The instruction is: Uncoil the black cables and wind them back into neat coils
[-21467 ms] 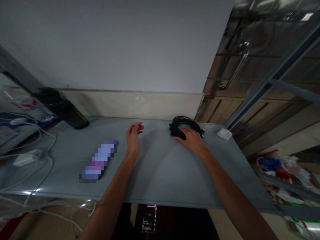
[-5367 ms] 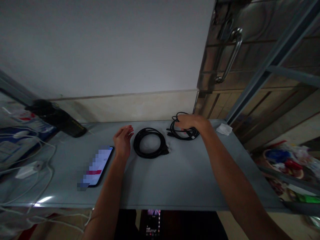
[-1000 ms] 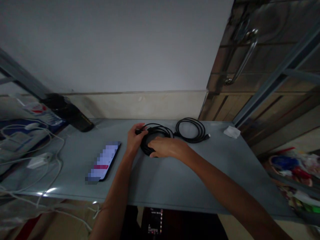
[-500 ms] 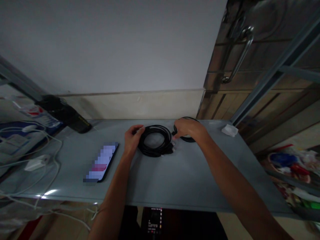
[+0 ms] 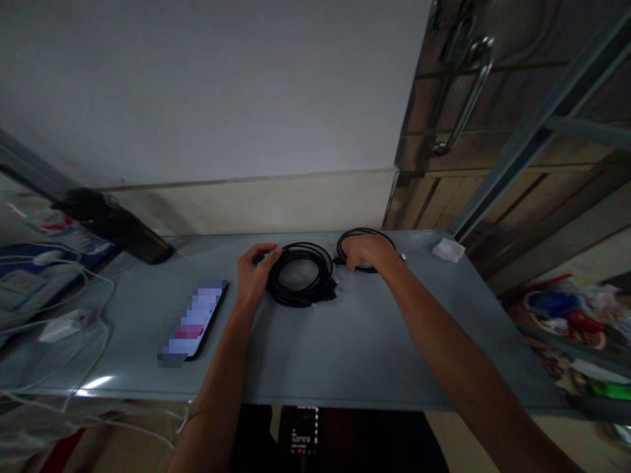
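Two black coiled cables lie side by side on the grey tabletop. My left hand (image 5: pixel 254 270) is at the left edge of the larger coil (image 5: pixel 276 292), with the thumb and forefinger tips close together on its upper left rim. Plugs (image 5: pixel 334 289) with light metal ends stick out at that coil's right side. Farther right, my right hand (image 5: pixel 369 251) lies over the smaller coil (image 5: pixel 362 231), its fingers bent down inside the loop and closed on the cable. The fingertips are partly hidden. A light cable end (image 5: pixel 403 256) shows just right of the wrist.
Left of my left arm lies a phone (image 5: pixel 197 322) with a lit, blurred screen. A black bottle (image 5: pixel 123 226) leans at the back left, near white cords and a white adapter (image 5: pixel 64 325). Crumpled white paper (image 5: pixel 448 249) sits at the back right, by a metal post (image 5: pixel 503 177).
My right hand has shifted slightly right, away from the larger coil's plugs, so more of the smaller coil shows. My left hand stays at the larger coil. The view has shifted a little.
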Tool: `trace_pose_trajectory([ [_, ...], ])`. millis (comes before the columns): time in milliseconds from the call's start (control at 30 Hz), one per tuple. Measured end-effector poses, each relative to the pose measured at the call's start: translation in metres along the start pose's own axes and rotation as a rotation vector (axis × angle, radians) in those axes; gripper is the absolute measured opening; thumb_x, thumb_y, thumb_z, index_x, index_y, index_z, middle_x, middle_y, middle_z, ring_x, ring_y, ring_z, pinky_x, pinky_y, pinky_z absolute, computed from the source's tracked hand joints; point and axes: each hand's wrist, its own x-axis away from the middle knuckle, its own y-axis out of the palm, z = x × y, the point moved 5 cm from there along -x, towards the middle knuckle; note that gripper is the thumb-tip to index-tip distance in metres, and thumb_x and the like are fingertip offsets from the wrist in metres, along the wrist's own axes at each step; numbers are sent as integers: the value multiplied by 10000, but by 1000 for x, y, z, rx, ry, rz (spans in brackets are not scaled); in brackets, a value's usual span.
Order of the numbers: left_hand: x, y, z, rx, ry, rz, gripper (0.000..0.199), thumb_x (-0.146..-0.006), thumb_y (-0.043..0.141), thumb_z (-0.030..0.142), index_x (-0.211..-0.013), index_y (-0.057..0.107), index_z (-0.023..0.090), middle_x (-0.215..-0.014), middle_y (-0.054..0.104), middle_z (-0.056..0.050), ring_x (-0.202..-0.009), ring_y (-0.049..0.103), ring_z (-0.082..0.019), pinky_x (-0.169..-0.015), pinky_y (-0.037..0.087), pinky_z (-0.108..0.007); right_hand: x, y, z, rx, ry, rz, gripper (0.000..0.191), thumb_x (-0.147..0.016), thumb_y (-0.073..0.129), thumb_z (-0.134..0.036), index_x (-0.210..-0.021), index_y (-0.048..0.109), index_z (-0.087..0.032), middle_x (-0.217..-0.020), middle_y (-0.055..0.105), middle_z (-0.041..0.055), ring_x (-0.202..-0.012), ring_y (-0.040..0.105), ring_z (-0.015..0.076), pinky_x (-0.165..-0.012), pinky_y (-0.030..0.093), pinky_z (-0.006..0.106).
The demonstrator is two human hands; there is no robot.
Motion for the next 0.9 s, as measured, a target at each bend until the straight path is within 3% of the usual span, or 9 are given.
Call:
trace_pose_trajectory([
  [233, 0, -3, 2, 42, 11, 39, 337, -858, 906, 520, -985, 857, 211, -949, 814, -52, -903, 729, -228, -885, 556, -334, 11, -6, 7, -11, -70, 40, 205, -989, 730, -239, -997, 865, -84, -972, 830, 192, -877, 803, 298, -778, 578, 340],
  [400, 4, -4, 12, 86, 34, 74, 297, -884, 904, 484, -957, 837, 205, -910, 788, -33, -876, 723, -213, -855, 560, -313, 26, -30, 16, -60, -100, 317, 389, -1107, 476, -166, -1417, 669, -31, -1295, 774, 289, -1113, 793, 317, -852, 556, 331],
  [567, 11, -5, 28, 180, 156, 63, 214, -952, 853, 437, -956, 832, 225, -971, 805, -40, -943, 754, -216, -904, 576, -315, 56, -55, 14, -137, -144, 668, 428, -1169, 292, -198, -1502, 502, -29, -1240, 757, 296, -1096, 773, 339, -898, 550, 392],
  [700, 16, 1, 39, 196, 183, -57, 277, -1009, 803, 484, -927, 841, 222, -865, 780, -42, -768, 704, -190, -805, 568, -317, 77, -64, -6, -177, -241, 830, 405, -1195, 286, -273, -1492, 470, -66, -1165, 769, 250, -1004, 764, 330, -861, 546, 401],
  [800, 19, 6, 43, 153, 140, -128, 403, -1033, 760, 589, -932, 851, 209, -727, 720, -35, -595, 601, -157, -607, 477, -291, 82, -61, -32, -173, -329, 837, 382, -1196, 289, -269, -1495, 454, -97, -1169, 776, 230, -994, 758, 324, -844, 540, 398],
  [900, 19, 10, 43, 171, 84, -181, 570, -1043, 671, 733, -1000, 861, 197, -824, 778, -85, -607, 636, -167, -520, 423, -285, 77, -48, -60, -144, -430, 796, 359, -1196, 294, -237, -1475, 470, -97, -1156, 785, 222, -964, 760, 313, -808, 519, 388],
])
